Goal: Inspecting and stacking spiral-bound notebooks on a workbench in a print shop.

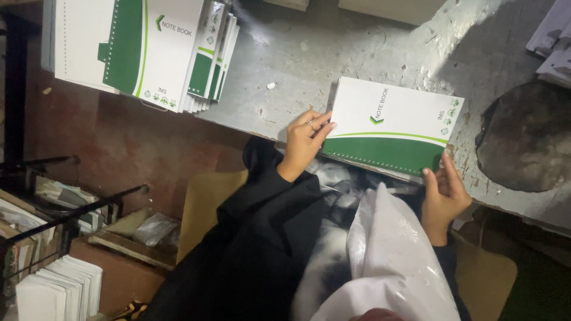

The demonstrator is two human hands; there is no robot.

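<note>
Holding a green-and-white notebook [392,126] by two of its corners, the person keeps it flat at the near edge of the grey bench [297,65]. The left hand [304,142], with a ring on one finger, pinches the corner at the notebook's left end, fingertips laid on the white cover. The right hand [443,193] grips the opposite near corner, on the green band with the row of punched holes; its thumb seems to sit under the cover, though the dim light makes that hard to confirm.

That green edge juts a little past the near edge of the bench, above the person's lap and a loose white plastic bag [392,261]. With so light a grip at the corners, the notebook could tip off the edge if either hand lets go, and the cover could crease at the pinched corner. At the far left corner a stack of matching notebooks [143,50] fans out and hangs over the bench edge; a knock could send it sliding to the floor. A dark round patch [526,137] marks the right end of the bench.
</note>
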